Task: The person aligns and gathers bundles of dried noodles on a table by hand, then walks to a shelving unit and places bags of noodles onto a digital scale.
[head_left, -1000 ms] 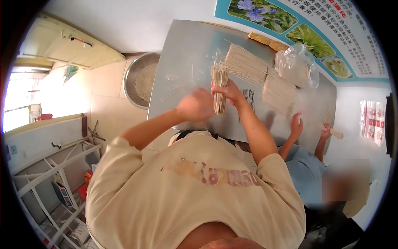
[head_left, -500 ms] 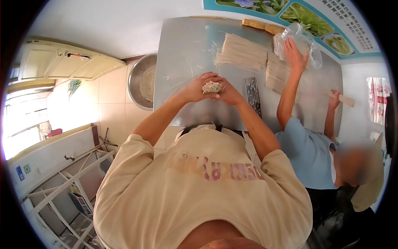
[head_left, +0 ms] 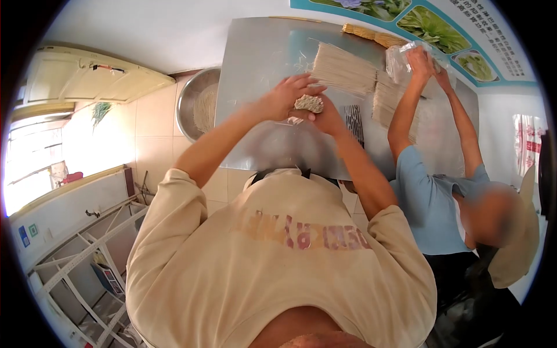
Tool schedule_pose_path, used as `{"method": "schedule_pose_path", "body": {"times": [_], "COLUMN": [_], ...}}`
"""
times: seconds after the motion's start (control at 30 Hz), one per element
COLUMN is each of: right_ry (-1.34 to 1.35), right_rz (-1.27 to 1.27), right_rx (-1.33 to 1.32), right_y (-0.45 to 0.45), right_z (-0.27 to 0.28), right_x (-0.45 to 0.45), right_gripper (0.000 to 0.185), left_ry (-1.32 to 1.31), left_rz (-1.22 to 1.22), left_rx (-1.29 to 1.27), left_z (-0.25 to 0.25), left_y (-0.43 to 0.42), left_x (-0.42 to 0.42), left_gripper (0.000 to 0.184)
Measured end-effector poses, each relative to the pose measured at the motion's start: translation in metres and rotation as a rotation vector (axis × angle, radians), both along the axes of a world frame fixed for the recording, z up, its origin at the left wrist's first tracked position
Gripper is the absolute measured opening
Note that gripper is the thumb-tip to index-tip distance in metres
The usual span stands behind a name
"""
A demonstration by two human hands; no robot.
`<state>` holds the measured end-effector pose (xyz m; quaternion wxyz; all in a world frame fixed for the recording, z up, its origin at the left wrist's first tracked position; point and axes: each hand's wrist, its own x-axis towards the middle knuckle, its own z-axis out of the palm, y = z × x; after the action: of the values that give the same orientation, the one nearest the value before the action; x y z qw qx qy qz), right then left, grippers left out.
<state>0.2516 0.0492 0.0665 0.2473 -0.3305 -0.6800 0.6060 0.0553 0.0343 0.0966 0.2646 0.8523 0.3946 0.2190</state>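
Observation:
A bundle of dried noodles is held above the metal table, its cut ends facing me. My right hand wraps round its right side, thumb at the lower edge. My left hand is at the bundle's left and upper side, fingers stretched out and somewhat apart; whether they touch it I cannot tell. A small pale piece shows just under the bundle, too small to name. Beyond my hands lies a spread pile of loose noodles, with a second pile to its right.
A dark slotted strip lies right of my hands. At the table's left edge is a metal basin holding pale noodles. On the right, a co-worker in a blue shirt handles a plastic bag. Golden bundles lie along the back.
My hands and the bundle have moved slightly up and right; my left fingers have lifted and spread. The co-worker's far hand has left a flat wooden piece and joined the other at the bag.

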Motion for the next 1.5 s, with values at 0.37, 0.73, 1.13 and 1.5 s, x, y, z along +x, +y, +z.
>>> {"method": "schedule_pose_path", "body": {"times": [0.37, 0.73, 1.13, 1.5], "right_ry": [0.347, 0.631, 0.969, 0.948], "right_rz": [-0.189, -0.565, 0.035, 0.043], "right_rx": [-0.092, -0.79, -0.925, -0.932], "right_y": [0.022, 0.082, 0.013, 0.007], "right_z": [0.083, 0.038, 0.031, 0.041], "right_x": [-0.04, -0.021, -0.009, -0.011], "right_gripper": [0.038, 0.026, 0.109, 0.097], "left_ry": [-0.091, -0.151, -1.179, -1.44], "left_rz": [0.057, 0.502, -0.12, -0.207], "left_rx": [0.042, -0.514, -1.466, -1.729], "left_z": [0.113, 0.01, 0.002, 0.026], "left_y": [0.042, -0.015, -0.056, -0.075], "left_x": [-0.03, 0.025, 0.011, 0.011], "left_gripper": [0.107, 0.096, 0.044, 0.063]}}
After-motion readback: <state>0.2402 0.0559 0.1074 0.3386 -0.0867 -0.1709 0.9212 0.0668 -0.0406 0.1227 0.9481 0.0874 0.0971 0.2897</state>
